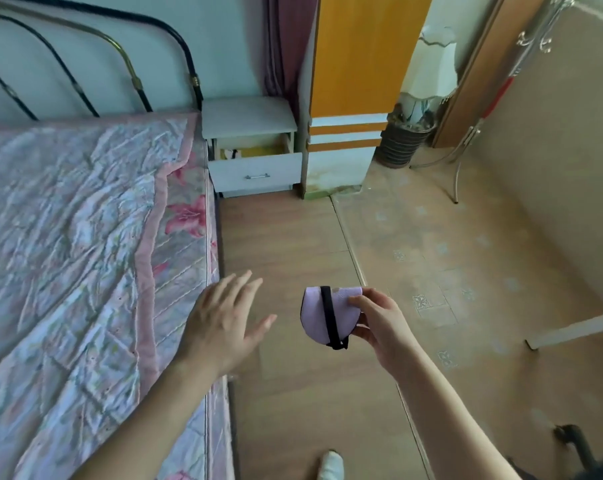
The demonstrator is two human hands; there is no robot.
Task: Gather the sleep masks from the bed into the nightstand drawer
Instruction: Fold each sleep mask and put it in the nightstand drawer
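with right hand [379, 327] pinching the folded lilac sleep mask [322, 315] and left hand [223, 320] spread empty, carry straight into the open nightstand drawer [255, 168], strap tucked.

No readable text, label, brand, number or sign anywhere; none on the sleep mask [322, 315], none on the nightstand drawer [255, 174] front; only unlettered floral print on the bed [85, 237] beside that nightstand.
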